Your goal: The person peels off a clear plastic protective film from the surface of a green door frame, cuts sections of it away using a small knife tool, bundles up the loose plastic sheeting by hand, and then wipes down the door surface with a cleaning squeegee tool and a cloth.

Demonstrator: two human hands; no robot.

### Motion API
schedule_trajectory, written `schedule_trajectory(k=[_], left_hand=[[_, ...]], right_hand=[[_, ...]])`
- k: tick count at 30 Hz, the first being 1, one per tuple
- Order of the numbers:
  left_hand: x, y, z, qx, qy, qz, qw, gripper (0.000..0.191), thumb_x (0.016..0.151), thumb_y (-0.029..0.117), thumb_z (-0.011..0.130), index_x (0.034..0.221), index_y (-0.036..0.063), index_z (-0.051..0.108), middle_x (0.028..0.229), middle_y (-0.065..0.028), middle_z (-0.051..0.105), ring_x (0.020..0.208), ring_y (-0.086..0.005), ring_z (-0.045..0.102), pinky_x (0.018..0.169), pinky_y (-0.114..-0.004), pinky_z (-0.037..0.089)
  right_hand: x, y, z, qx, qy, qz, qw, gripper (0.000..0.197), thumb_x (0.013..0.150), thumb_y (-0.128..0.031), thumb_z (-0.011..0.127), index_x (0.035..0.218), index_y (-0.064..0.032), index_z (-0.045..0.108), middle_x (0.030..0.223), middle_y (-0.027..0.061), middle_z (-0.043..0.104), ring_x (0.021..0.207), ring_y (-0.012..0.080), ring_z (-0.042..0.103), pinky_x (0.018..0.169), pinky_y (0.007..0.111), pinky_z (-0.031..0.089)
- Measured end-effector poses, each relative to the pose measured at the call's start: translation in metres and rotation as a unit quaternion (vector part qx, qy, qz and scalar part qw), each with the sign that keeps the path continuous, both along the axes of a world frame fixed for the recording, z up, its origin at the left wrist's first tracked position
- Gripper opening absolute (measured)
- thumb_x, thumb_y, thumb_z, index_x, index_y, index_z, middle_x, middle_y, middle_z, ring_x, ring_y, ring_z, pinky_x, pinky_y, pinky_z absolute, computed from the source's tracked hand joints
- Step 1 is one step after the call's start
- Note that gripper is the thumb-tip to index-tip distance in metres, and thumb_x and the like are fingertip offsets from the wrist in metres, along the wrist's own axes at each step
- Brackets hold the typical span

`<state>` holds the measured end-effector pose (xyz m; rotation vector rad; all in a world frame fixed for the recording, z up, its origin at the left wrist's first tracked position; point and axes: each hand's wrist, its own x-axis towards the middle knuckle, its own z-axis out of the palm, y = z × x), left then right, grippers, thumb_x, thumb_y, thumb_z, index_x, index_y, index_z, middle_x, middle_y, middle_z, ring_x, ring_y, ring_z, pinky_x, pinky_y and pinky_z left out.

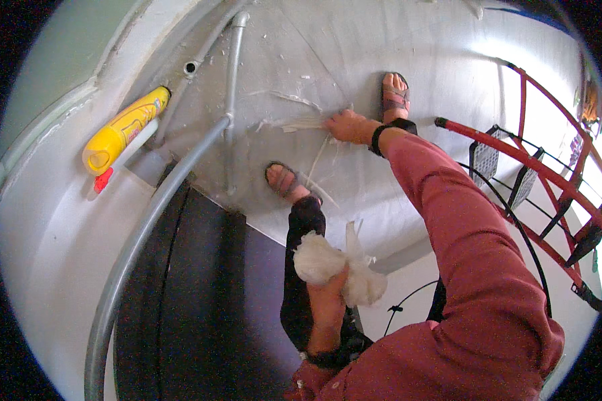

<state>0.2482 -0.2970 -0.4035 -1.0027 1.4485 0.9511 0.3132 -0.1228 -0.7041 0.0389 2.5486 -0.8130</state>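
My left hand (331,295) is closed round the middle of a bundle of whitish fibre (316,258), which bulges out on both sides of the fist near the bottom centre. Farther off, my right hand (348,126) reaches down to the grey floor between my sandalled feet. Its fingers are on the end of a flat pale strand of fibre (301,123) that runs left along the floor. Other thin strands (321,191) lie beside my left foot, and one curved strand (293,98) lies beyond the hand.
A grey metal pipe frame (180,170) stands at left. Behind it, a yellow plastic bottle (128,128) with a red nozzle sits on a pale ledge. A red-framed stepladder (521,150) with black treads is at right. A dark panel (205,290) fills the lower left.
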Motion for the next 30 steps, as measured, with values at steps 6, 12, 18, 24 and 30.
schedule_trajectory(k=[6,12,18,24,30], left_hand=[[0.008,-0.001,0.0,-0.011,0.025,-0.014,1.0,0.037,0.065,0.003,0.06,0.099,-0.0007,0.045,0.091,-0.0054,0.05,0.081,-0.0152,0.049,0.071,-0.027,0.04],[0.025,0.004,-0.008,-0.025,0.102,-0.238,0.966,0.04,0.064,0.003,0.06,0.1,-0.0021,0.045,0.093,-0.0059,0.05,0.081,-0.0167,0.049,0.071,-0.029,0.04],[0.008,0.017,0.017,0.085,0.161,-0.061,0.981,0.043,0.067,-0.001,0.055,0.107,0.0,0.039,0.103,-0.0104,0.045,0.091,-0.0202,0.045,0.077,-0.032,0.039],[-0.019,0.088,0.065,0.147,0.129,-0.215,0.957,0.048,0.066,-0.001,0.056,0.109,-0.0012,0.036,0.104,-0.0099,0.044,0.093,-0.0206,0.045,0.077,-0.032,0.038],[-0.024,0.145,0.073,0.187,0.268,-0.565,0.758,0.044,0.062,0.007,0.061,0.102,-0.0015,0.042,0.098,-0.0117,0.049,0.086,-0.0185,0.048,0.075,-0.029,0.037]], right_hand=[[0.004,-0.003,0.014,0.042,-0.093,0.098,0.99,0.007,0.063,-0.008,0.049,0.06,-0.0041,0.055,0.068,0.0136,0.054,0.061,0.0285,0.054,0.048,0.036,0.044],[0.025,-0.033,0.067,-0.201,-0.12,-0.13,0.963,0.016,0.051,-0.013,0.057,0.062,-0.0017,0.054,0.063,0.017,0.052,0.058,0.0358,0.049,0.054,0.042,0.038],[-0.01,-0.013,0.212,-0.534,-0.245,-0.163,0.792,0.017,0.056,-0.015,0.058,0.064,-0.0011,0.053,0.053,0.0062,0.053,0.046,0.0165,0.052,0.039,0.028,0.041],[0.001,0.036,0.296,-0.601,-0.196,-0.339,0.697,0.015,0.06,-0.005,0.053,0.072,0.0034,0.054,0.06,0.0071,0.054,0.053,0.015,0.053,0.047,0.026,0.043],[0.046,0.048,0.316,-0.652,-0.072,-0.487,0.576,0.011,0.062,-0.008,0.053,0.07,-0.001,0.056,0.06,0.001,0.052,0.049,0.0102,0.046,0.044,0.023,0.039]])
